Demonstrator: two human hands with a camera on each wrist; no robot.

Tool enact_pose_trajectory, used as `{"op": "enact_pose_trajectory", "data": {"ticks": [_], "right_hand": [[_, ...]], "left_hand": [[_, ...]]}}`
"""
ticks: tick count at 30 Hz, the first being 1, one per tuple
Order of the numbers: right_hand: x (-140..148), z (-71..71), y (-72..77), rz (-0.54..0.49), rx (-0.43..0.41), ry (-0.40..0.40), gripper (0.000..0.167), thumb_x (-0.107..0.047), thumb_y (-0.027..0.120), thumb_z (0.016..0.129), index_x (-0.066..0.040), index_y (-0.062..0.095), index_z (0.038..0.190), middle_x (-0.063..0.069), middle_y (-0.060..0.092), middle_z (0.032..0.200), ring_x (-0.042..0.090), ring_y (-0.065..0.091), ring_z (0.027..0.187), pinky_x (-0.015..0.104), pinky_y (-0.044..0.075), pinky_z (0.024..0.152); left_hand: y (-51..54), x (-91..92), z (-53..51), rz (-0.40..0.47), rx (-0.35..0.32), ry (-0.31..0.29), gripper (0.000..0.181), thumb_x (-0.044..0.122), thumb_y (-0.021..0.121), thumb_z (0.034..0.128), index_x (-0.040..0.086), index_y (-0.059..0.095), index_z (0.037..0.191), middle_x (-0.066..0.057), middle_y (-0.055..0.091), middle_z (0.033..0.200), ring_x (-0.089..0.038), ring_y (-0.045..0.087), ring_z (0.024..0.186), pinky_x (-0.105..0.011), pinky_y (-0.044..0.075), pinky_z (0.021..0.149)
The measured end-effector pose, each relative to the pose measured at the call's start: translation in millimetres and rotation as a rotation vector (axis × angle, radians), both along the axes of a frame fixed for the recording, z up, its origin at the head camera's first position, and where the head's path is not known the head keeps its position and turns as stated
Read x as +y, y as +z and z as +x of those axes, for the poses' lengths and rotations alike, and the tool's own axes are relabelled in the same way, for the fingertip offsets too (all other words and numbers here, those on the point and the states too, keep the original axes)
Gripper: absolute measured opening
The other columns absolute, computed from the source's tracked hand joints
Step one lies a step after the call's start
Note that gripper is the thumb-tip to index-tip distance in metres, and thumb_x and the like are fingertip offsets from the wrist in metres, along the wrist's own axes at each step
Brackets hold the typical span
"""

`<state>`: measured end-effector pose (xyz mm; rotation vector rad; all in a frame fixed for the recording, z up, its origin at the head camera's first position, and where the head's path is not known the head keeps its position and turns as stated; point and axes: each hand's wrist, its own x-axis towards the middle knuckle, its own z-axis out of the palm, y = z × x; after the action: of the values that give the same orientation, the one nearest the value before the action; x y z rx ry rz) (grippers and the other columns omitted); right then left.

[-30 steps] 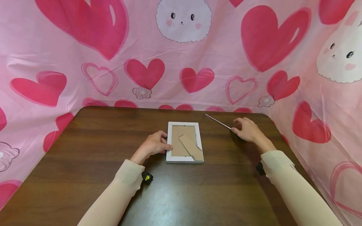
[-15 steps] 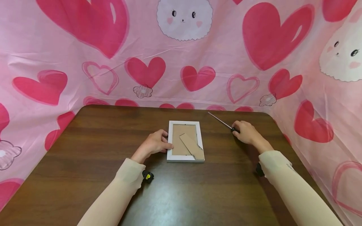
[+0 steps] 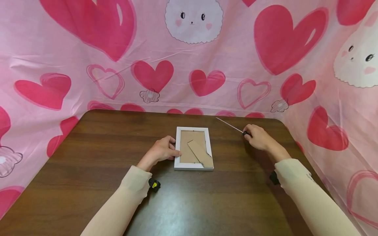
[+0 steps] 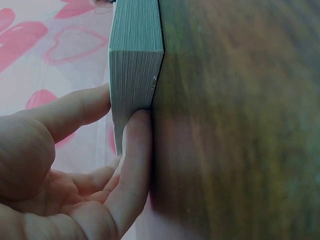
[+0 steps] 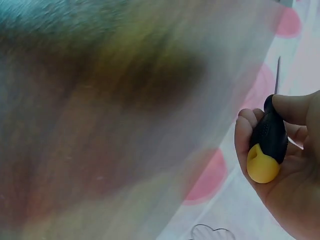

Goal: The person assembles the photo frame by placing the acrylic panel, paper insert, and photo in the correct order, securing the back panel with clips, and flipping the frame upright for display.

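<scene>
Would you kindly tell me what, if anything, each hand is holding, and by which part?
The right hand grips a screwdriver by its handle; the left hand holds the white picture frame by its left side.

From my remote post I view a dark wood-grain table [image 3: 97, 157], pale glare [image 3: 171, 213] on its near part, with creased pink cloth [image 3: 180, 78] bearing red hearts [image 3: 153, 76] and white cartoon faces [image 3: 193, 31] behind it and along both sides.

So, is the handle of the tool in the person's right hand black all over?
No, the tool handle in the right hand is black with a yellow end.
</scene>
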<state>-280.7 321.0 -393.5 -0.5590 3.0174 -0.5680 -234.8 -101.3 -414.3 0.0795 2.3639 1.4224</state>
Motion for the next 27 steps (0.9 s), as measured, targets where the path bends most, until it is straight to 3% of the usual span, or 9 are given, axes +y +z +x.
{"op": "enact_pose_trajectory", "data": {"ticks": [5,10,16,23,27], "right_hand": [[-8,3.2,12.7,-0.019,-0.031,0.02,0.02,-0.007,0.059,0.106,0.003,0.06,0.123,0.015,0.067,0.103,0.032,0.062,0.094,0.052,0.052,0.086],[-25,6.1,26.9,-0.024,-0.04,0.065,0.028,-0.016,0.057,0.109,-0.003,0.065,0.133,0.014,0.072,0.115,0.032,0.065,0.105,0.056,0.052,0.094],[-47,10.1,41.2,0.02,-0.019,0.119,0.03,-0.022,0.058,0.11,-0.012,0.071,0.135,0.009,0.075,0.123,0.029,0.068,0.115,0.059,0.052,0.102],[-59,8.9,44.6,0.057,-0.036,0.132,0.029,-0.024,0.057,0.11,-0.016,0.074,0.132,0.005,0.076,0.117,0.025,0.068,0.106,0.057,0.054,0.097],[-61,7.4,42.7,0.066,-0.056,0.14,0.028,-0.023,0.057,0.11,-0.016,0.075,0.131,0.006,0.077,0.119,0.025,0.07,0.11,0.058,0.054,0.099]], "left_hand": [[-0.2,-0.5,0.0,0.004,-0.003,0.003,0.062,0.008,0.084,0.0898,-0.005,0.051,0.14,-0.018,0.068,0.107,-0.023,0.074,0.082,-0.039,0.065,0.082],[0.0,-0.1,0.3,0.005,-0.002,0.0,0.062,0.008,0.084,0.0901,-0.005,0.051,0.141,-0.018,0.067,0.108,-0.024,0.074,0.082,-0.039,0.065,0.082],[-0.2,-0.1,1.2,-0.006,-0.006,0.001,0.062,0.009,0.084,0.0902,-0.005,0.051,0.141,-0.018,0.067,0.109,-0.024,0.074,0.083,-0.04,0.066,0.083],[-0.3,0.4,2.1,0.003,0.0,0.005,0.06,0.008,0.083,0.0906,-0.005,0.051,0.14,-0.018,0.067,0.108,-0.023,0.073,0.083,-0.039,0.066,0.082],[0.6,0.5,2.1,0.0,0.0,0.005,0.06,0.008,0.083,0.0907,-0.005,0.051,0.14,-0.018,0.067,0.108,-0.023,0.074,0.083,-0.039,0.066,0.082]]}}
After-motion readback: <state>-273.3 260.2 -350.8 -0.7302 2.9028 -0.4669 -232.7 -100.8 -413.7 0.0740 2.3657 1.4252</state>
